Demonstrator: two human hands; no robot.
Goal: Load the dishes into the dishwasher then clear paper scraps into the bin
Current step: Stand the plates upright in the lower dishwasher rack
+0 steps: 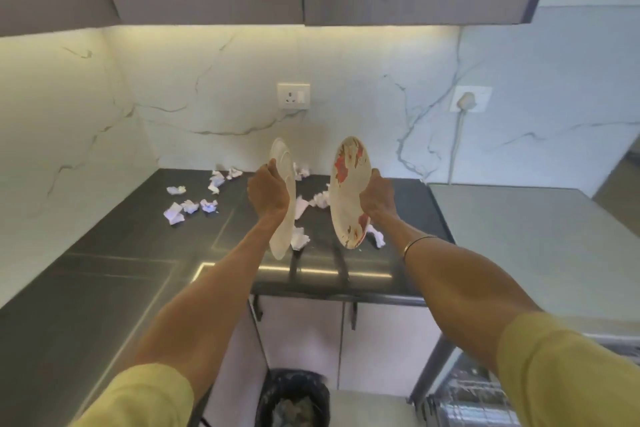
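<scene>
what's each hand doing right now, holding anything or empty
Left hand: closed, gripping the plain white plate by its edge, held upright.
Right hand: closed, gripping the red-patterned plate by its edge, held upright.

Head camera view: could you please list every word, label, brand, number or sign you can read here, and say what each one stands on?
None: no legible text shows in this view.
Patterned plate in the right hand: red and brown pattern only, no lettering.
Plain plate in the left hand: blank.
Wall socket: any marking is too small to read.
Paper scraps on the countertop: too blurred to show any print.
</scene>
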